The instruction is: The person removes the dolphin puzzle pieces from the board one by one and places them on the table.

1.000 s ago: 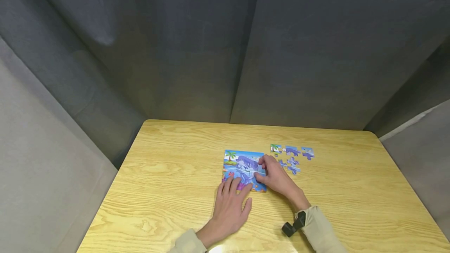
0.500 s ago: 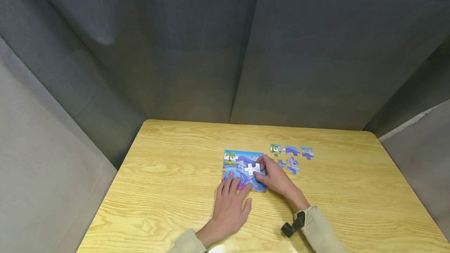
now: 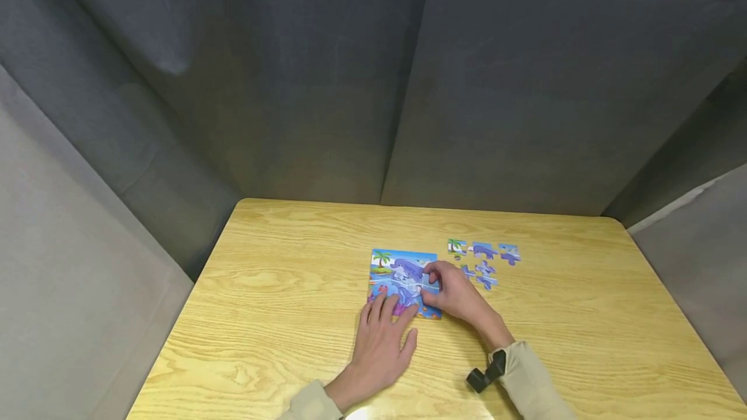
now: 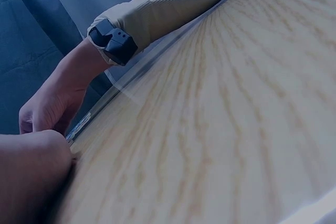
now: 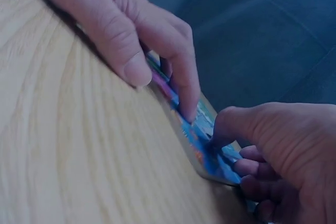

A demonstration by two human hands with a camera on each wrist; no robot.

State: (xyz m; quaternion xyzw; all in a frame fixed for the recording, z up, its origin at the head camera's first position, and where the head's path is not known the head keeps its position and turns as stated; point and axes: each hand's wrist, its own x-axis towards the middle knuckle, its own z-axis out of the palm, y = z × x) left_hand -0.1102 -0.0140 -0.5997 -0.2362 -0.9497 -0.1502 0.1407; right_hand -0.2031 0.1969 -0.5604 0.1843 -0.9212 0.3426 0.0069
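Observation:
A dolphin jigsaw puzzle point(image 3: 382, 271) with a palm tree in its upper left corner lies flat on the table. My left hand point(image 3: 382, 345) rests with its fingertips on the puzzle's near edge, fingers stretched out and covering part of the picture. At the puzzle's right side, my right hand point(image 3: 458, 290) pinches a puzzle piece between thumb and fingers, low over the picture. That piece blends with the picture, and its outline is hard to make out. In the right wrist view, the right thumb point(image 5: 231, 124) presses down close to the left fingers.
Several loose puzzle pieces point(image 3: 484, 250) lie to the right of and behind the right hand. The wooden table point(image 3: 280, 290) ends at a dark grey curtain point(image 3: 315, 115). A black wrist device point(image 3: 487, 374) sits on the right forearm.
Half a second ago the pinched piece looked bright white over the picture; now that brightness is gone. The right hand has shifted only slightly, and the left hand stays in place.

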